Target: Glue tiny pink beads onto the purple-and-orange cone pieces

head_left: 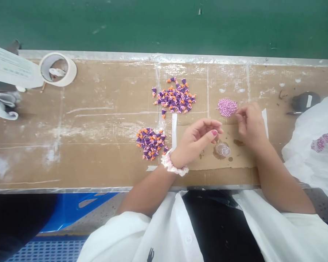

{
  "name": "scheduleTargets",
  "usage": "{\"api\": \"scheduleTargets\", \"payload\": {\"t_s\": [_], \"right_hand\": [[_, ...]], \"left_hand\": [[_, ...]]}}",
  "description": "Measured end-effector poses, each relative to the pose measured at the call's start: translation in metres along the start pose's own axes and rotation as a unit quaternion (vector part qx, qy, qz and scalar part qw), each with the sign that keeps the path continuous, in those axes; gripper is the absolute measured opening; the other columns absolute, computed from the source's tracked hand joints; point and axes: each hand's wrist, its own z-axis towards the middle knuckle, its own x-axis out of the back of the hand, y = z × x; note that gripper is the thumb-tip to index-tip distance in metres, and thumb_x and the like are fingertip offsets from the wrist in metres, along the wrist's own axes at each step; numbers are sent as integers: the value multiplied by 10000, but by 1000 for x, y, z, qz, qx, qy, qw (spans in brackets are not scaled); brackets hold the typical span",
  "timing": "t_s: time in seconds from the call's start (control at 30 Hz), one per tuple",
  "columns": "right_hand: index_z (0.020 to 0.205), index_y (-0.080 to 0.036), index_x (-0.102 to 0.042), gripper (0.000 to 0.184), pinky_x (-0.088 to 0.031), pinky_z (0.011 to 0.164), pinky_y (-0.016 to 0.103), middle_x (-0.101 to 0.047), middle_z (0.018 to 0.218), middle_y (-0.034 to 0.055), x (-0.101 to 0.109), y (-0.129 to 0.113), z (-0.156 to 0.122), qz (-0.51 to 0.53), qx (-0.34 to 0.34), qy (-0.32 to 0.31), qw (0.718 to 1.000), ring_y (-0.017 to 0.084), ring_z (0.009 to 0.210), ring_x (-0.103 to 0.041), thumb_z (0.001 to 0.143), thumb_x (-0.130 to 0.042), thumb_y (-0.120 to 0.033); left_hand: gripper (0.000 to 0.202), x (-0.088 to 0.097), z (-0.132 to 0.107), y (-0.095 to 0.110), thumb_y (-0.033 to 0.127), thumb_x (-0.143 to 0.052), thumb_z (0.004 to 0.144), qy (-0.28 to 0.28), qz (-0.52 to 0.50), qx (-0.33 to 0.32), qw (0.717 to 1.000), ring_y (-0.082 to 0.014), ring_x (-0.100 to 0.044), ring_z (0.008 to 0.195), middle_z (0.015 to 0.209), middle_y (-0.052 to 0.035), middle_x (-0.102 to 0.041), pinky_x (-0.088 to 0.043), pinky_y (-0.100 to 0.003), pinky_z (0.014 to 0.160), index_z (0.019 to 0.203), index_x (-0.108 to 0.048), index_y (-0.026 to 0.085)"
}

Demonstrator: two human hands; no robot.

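Observation:
My left hand (198, 137) is curled above a small clear glass jar (222, 149), thumb close to the fingers; whatever lies between them is hidden. At the edge of a heap of tiny pink beads (227, 107), my right hand (250, 123) has thumb and forefinger pinched together. Anything in that pinch is too small to make out. Small purple and orange figures with pointed tops lie in two piles: a farther pile (176, 96) and a nearer pile (151, 143) left of my left wrist. The jar stands on a stained cardboard sheet (246, 160).
A roll of masking tape (72, 72) and a white paper (13, 67) are at the far left, above a crumpled white cloth (2, 105). On the right are a dark round object (306, 102) and a white plastic bag (303, 145) with pink beads inside. Cardboard covers the table (98, 160).

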Motion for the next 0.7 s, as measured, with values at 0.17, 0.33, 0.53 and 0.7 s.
{"api": "scheduleTargets", "payload": {"t_s": [0.17, 0.33, 0.53, 0.7], "right_hand": [[885, -251, -517, 65, -448, 640, 338, -491, 815, 13, 16, -33, -10, 283, 26, -25, 958, 170, 712, -500, 948, -521, -267], [889, -248, -536, 59, -439, 569, 292, -493, 806, 8, 14, -54, -20, 317, 60, -54, 945, 151, 686, -508, 941, -548, -270], [983, -261, -556, 145, -485, 653, 328, -568, 860, 22, 13, -48, -26, 247, 138, -25, 959, 173, 758, -573, 901, -552, -142], [1004, -261, -571, 290, -494, 670, 328, -611, 870, 14, 13, -49, -26, 248, 165, -25, 954, 168, 766, -593, 813, -626, -50]], "left_hand": [[265, -7, -1, -11, 386, -735, 805, -15, -22, 20, 999, -101, -643, 758, 851, -38, -698, -533, -238, 717, 941, -704, 161], [313, -10, -2, -17, 429, -771, 758, -31, -62, 50, 996, -100, -639, 660, 725, -16, -686, -538, -255, 682, 886, -717, 148], [327, -11, -3, -14, 444, -792, 727, -25, -53, 44, 997, -96, -627, 612, 659, -5, -665, -526, -244, 643, 790, -680, 142], [322, -11, -5, -10, 437, -771, 755, -34, -51, 23, 998, -92, -626, 613, 655, 10, -637, -522, -226, 628, 766, -620, 153]]}}
